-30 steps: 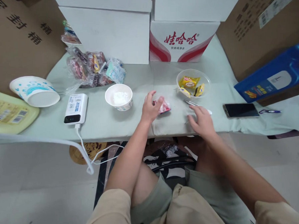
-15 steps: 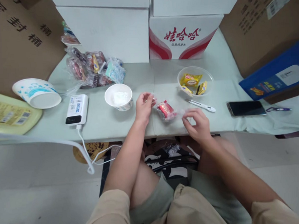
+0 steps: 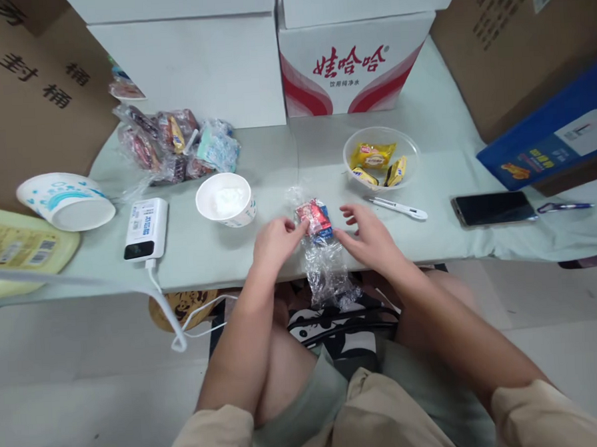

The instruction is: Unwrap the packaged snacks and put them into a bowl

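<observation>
My left hand [image 3: 274, 241] pinches the edge of a clear plastic bag [image 3: 325, 269] that holds a red and blue wrapped snack [image 3: 314, 219]. The bag is lifted at the table's front edge and its lower part hangs down crumpled. My right hand [image 3: 372, 236] holds the bag's other side, with some fingers spread. A white paper cup [image 3: 226, 199] with white contents stands just left of my left hand. A clear bowl [image 3: 381, 159] with yellow wrapped snacks sits behind my right hand.
A thermometer [image 3: 398, 208], a dark phone [image 3: 492, 208] and a pen [image 3: 562, 206] lie to the right. A white power bank [image 3: 146, 228] with a cable, a tipped paper bowl [image 3: 64, 201] and a pile of bagged snacks [image 3: 174, 146] lie left. Cardboard boxes [image 3: 354, 54] line the back.
Both hands came together on the plastic bag with the red snack and lifted it off the table toward me. My right hand left the spot by the thermometer.
</observation>
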Demonstrator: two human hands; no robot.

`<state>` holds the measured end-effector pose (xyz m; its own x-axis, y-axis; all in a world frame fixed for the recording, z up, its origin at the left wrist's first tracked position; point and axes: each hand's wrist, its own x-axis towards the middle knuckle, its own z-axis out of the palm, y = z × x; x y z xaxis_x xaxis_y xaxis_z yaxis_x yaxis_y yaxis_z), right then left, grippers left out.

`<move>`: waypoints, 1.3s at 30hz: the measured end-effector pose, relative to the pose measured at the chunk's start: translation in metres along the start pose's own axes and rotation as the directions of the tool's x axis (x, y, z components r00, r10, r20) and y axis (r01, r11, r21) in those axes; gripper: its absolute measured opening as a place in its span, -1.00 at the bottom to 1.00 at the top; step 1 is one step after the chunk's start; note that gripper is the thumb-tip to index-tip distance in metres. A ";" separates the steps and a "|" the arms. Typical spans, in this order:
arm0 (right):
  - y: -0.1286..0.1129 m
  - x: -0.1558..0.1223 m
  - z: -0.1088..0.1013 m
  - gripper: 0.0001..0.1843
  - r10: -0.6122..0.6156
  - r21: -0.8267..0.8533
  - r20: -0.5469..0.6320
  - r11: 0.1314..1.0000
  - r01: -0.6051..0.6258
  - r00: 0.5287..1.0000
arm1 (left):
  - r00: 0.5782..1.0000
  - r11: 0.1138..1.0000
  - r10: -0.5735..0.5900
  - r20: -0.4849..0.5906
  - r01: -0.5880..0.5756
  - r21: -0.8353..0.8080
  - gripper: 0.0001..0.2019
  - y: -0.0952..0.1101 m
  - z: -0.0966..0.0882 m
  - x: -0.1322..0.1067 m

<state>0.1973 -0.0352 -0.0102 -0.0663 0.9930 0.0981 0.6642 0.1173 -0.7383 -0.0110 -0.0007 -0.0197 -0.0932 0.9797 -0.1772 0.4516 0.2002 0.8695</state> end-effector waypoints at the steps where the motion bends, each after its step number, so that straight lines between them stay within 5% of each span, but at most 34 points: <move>1: 0.000 0.008 0.007 -0.47 -0.007 -0.015 0.013 1.000 0.008 1.000 | 0.998 0.999 0.033 0.059 -0.033 -0.007 -0.68 -0.002 0.001 -0.001; 3: 0.002 0.018 0.017 -0.46 -0.037 -0.040 0.062 0.998 0.040 0.997 | 0.985 0.994 0.111 0.133 -0.111 -0.006 -0.77 -0.003 0.004 -0.001; 7: 0.012 0.022 0.027 -0.86 -0.100 0.067 0.101 0.993 0.093 0.990 | 0.960 0.970 0.213 0.181 -0.186 -0.155 -0.79 0.004 0.009 0.001; 13: 0.029 0.022 0.030 -0.91 0.162 0.409 0.088 0.894 -0.184 0.983 | 0.986 0.932 0.000 0.164 0.059 -0.359 -0.74 0.013 0.016 0.002; 16: 0.032 0.022 0.019 -0.76 0.158 0.337 -0.131 0.936 -0.106 0.979 | 0.986 0.887 -0.077 0.148 0.135 -0.441 -0.82 0.013 0.018 0.003; 19: 0.027 0.017 0.005 -0.74 -0.053 0.093 -0.319 0.992 0.087 0.946 | 0.974 0.776 -0.116 0.192 0.210 -0.595 -0.83 0.017 0.018 0.002; 23: 0.015 0.007 0.003 -0.57 -0.224 0.118 -0.087 0.965 0.233 0.971 | 0.934 0.600 -0.057 0.352 0.314 -0.736 -0.82 0.027 0.018 -0.003; 26: 0.017 0.006 0.009 -0.20 -0.111 0.197 0.040 0.975 0.101 0.993 | 0.907 0.519 0.011 0.422 0.356 -0.777 -0.86 0.035 0.019 -0.007; 30: 0.030 0.016 0.011 -0.21 0.118 0.314 0.069 0.940 -0.134 0.991 | 0.874 0.505 0.050 0.484 0.396 -0.767 -0.85 0.038 0.014 -0.007; 35: 0.034 0.022 -0.002 -0.42 0.175 0.405 -0.119 0.907 -0.113 0.977 | 0.941 0.391 -0.045 0.336 0.326 -0.861 -0.92 0.029 0.001 0.003; 39: 0.025 0.014 -0.032 -0.63 0.086 0.246 -0.369 0.969 0.007 0.926 | 0.964 0.377 -0.149 0.219 0.261 -0.889 -0.96 0.022 -0.003 0.013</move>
<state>0.2366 -0.0185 -0.0060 0.2703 0.9232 0.2731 0.4604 0.1251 -0.8788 -0.0044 0.0161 -0.0012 0.0374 0.9150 -0.4017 -0.6423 0.3300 0.6917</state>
